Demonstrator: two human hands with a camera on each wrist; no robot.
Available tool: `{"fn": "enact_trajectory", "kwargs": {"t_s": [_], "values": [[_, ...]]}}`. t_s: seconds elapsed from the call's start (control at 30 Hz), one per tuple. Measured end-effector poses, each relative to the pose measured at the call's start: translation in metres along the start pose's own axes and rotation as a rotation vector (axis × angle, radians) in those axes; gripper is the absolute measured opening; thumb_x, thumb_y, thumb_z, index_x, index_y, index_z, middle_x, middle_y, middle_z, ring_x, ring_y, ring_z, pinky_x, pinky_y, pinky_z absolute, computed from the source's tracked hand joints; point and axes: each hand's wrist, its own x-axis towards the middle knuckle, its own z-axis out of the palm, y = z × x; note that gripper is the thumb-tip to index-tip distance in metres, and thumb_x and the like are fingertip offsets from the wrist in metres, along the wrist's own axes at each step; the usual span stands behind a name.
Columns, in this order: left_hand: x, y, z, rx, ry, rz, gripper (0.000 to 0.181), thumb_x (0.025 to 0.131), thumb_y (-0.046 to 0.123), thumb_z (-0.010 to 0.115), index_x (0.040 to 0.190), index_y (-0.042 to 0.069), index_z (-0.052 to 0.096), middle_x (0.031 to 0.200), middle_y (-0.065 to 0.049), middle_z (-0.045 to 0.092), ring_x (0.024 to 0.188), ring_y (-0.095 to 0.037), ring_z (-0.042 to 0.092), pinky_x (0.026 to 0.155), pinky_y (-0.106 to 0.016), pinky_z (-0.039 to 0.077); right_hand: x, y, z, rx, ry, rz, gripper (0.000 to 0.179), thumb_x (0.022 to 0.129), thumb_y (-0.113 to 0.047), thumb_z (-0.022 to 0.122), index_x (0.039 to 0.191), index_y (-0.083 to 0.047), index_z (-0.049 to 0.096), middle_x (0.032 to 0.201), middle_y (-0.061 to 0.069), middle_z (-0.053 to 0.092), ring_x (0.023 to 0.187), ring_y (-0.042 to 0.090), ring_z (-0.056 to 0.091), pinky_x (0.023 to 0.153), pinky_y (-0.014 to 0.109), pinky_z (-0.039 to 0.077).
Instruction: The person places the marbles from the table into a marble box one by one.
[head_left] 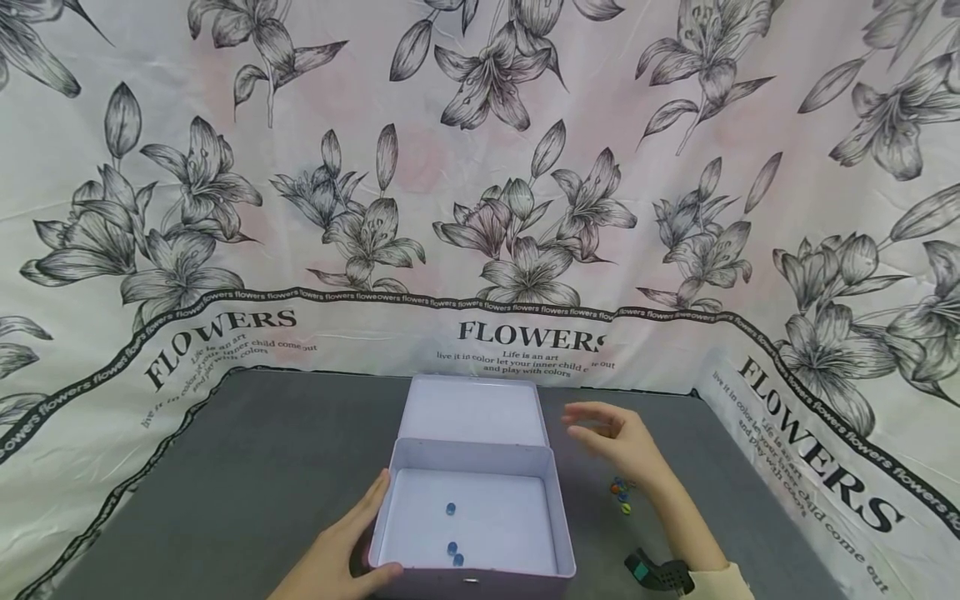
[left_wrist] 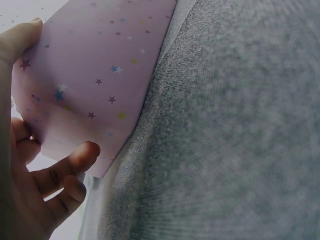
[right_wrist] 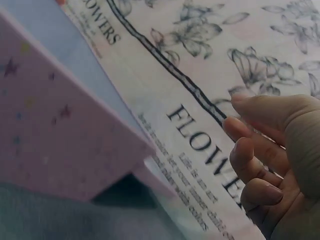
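A lidded metal box (head_left: 470,570), white inside and pink with small stars outside, stands on the table with its lid (head_left: 474,410) tipped back. Three small blue marbles (head_left: 451,508) lie on its floor. My left hand (head_left: 345,542) holds the near left corner, thumb at the front rim and index finger along the left wall; the left wrist view shows the other fingers bent near the starry pink side (left_wrist: 100,75). Up in the air, to the right of the lid, is my right hand (head_left: 618,437). Its fingers (right_wrist: 262,150) are loosely bent with nothing visible between them.
Several small coloured marbles (head_left: 623,497) lie on the dark grey table (head_left: 285,467) right of the box, near the right forearm. A black strap (head_left: 660,573) is at the right wrist. Flower-printed cloth (head_left: 525,333) borders the table at the back and sides.
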Motion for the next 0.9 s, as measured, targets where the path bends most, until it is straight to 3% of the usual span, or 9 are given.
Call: {"fn": "enact_trajectory", "kwargs": {"t_s": [0.27,0.6,0.77,0.9], "values": [[-0.001,0.0,0.001,-0.019,-0.005,-0.027,0.111,0.089,0.054,0.081,0.171,0.015,0.018,0.176,-0.005,0.015,0.156,-0.046,0.029,0.113,-0.073,0.036,-0.031,0.027,-0.025,-0.009,0.102,0.049,0.038,0.101,-0.019,0.075,0.135,-0.003,0.069,0.125,0.017,0.076,0.091,0.011,0.076,0.072,0.033,0.061],[-0.001,0.002,0.002,-0.014,-0.001,-0.03,0.111,0.089,0.055,0.081,0.171,0.015,0.019,0.176,-0.005,0.016,0.156,-0.044,0.03,0.113,-0.072,0.038,-0.062,0.057,-0.03,-0.017,0.112,0.056,0.031,0.1,-0.013,0.075,0.128,0.001,0.072,0.116,0.007,0.079,0.083,0.023,0.077,0.066,0.034,0.06],[-0.001,0.002,0.001,-0.019,0.001,-0.033,0.111,0.088,0.056,0.082,0.171,0.015,0.02,0.176,-0.003,0.017,0.156,-0.043,0.03,0.113,-0.071,0.038,-0.072,0.077,-0.027,-0.027,0.107,0.059,0.031,0.096,-0.01,0.079,0.123,0.005,0.073,0.109,0.013,0.08,0.059,0.018,0.065,0.051,0.031,0.051],[-0.001,0.002,0.0,-0.023,0.002,-0.029,0.112,0.088,0.057,0.082,0.171,0.016,0.019,0.176,-0.004,0.017,0.156,-0.042,0.03,0.114,-0.069,0.039,-0.075,0.087,-0.025,-0.024,0.097,0.068,0.031,0.095,-0.01,0.08,0.121,0.006,0.074,0.106,0.018,0.079,0.05,0.01,0.053,0.045,0.03,0.046]]}}
